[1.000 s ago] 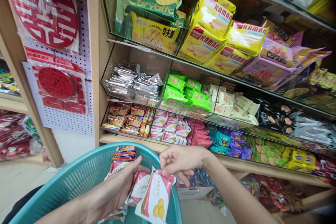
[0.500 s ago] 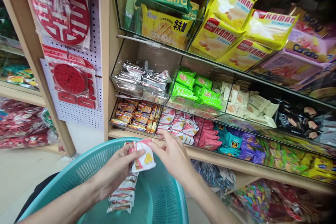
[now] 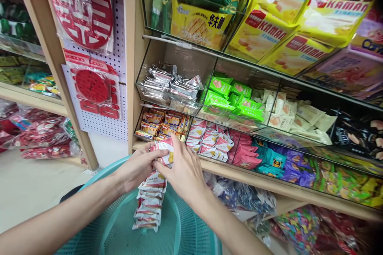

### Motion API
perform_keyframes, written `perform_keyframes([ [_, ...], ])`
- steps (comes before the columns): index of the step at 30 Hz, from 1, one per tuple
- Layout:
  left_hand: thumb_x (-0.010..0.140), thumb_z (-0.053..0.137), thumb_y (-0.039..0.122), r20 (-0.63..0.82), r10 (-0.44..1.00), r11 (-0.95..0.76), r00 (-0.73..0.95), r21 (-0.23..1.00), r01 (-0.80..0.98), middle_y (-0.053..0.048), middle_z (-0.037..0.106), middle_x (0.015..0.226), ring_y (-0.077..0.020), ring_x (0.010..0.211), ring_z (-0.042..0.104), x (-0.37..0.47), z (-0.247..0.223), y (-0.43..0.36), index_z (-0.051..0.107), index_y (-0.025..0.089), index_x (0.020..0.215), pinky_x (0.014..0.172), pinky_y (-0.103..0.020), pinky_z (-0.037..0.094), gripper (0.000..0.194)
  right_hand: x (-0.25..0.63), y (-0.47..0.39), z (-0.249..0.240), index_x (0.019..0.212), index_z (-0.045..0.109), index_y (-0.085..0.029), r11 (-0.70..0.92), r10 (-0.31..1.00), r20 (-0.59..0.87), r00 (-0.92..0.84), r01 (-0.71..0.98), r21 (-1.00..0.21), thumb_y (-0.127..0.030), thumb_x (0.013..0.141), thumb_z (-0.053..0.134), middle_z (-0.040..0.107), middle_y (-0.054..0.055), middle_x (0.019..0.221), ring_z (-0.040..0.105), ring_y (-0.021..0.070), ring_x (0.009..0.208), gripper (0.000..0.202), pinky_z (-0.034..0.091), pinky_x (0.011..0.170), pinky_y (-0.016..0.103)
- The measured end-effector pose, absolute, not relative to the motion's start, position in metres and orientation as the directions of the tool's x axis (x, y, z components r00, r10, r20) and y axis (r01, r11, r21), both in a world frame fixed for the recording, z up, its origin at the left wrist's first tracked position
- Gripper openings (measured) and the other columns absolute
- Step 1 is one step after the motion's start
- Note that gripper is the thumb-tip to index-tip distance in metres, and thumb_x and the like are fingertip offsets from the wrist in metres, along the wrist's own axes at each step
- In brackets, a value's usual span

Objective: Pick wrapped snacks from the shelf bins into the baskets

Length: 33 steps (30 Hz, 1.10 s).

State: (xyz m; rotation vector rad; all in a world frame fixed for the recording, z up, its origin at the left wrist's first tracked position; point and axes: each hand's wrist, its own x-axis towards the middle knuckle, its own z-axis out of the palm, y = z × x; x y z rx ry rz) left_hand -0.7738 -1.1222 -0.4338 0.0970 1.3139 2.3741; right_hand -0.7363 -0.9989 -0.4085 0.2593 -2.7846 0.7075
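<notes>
A pink and white snack packet (image 3: 168, 157) is pinched in my left hand (image 3: 139, 167), thumb across its front. My right hand (image 3: 184, 167) closes on the packet's right side, with some fingertips hidden behind it. Below my hands a row of similar packets (image 3: 149, 207) hangs down into a teal plastic basket (image 3: 197, 223). Whether that row joins the held packet is hidden by my fingers. Just beyond my hands, a shelf compartment holds loose pink and white packets (image 3: 209, 139) of the same look.
Orange packets (image 3: 161, 123) lie left of the white ones, pink packets (image 3: 247, 153) and teal packets (image 3: 271, 159) to the right. Higher rows hold silver packets (image 3: 170, 83), green packets (image 3: 233, 95) and yellow KAMAN bags (image 3: 263, 30). A wooden shelf edge (image 3: 227, 171) runs behind the basket.
My right hand has come in from the packet's upper right corner to close around its side. Both hands and the packet are slightly higher, and the view has shifted left.
</notes>
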Motion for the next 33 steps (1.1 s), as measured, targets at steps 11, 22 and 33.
perform_keyframes([
  [11, 0.080, 0.067, 0.032, -0.169, 0.563, -0.329, -0.809, 0.852, -0.407, -0.006, 0.070, 0.092, -0.0185, 0.082, 0.062, -0.769, -0.451, -1.150, 0.065, 0.016, 0.100, 0.080, -0.031, 0.048, 0.025, -0.735, -0.985, -0.424, 0.146, 0.013, -0.017, 0.801, -0.406, 0.169, -0.898, -0.439, -0.406, -0.014, 0.072, 0.046, 0.046, 0.013, 0.139, 0.042, 0.0291, 0.124, 0.081, 0.035, 0.104, 0.050],
  [22, 0.083, 0.064, 0.028, -0.259, 0.707, -0.196, -0.658, 0.822, -0.535, -0.008, 0.062, 0.121, -0.0243, 0.108, 0.058, -0.733, -0.465, -1.175, 0.048, 0.022, 0.130, 0.097, -0.040, 0.041, 0.050, -0.699, -0.984, -0.447, 0.146, 0.001, -0.019, 0.683, -0.593, 0.042, -0.804, -0.530, -0.503, -0.012, 0.075, 0.053, 0.043, 0.011, 0.142, 0.040, 0.0244, 0.126, 0.089, 0.036, 0.106, 0.043],
  [33, 0.078, 0.070, 0.030, -0.271, 0.604, -0.175, -0.749, 0.872, -0.457, -0.008, 0.058, 0.126, -0.0226, 0.109, 0.058, -0.749, -0.464, -1.172, 0.047, 0.023, 0.126, 0.093, -0.036, 0.047, 0.053, -0.729, -0.982, -0.452, 0.146, 0.004, -0.026, 0.723, -0.536, 0.050, -0.843, -0.489, -0.487, -0.018, 0.073, 0.061, 0.043, 0.011, 0.142, 0.043, 0.0302, 0.124, 0.093, 0.037, 0.103, 0.050],
])
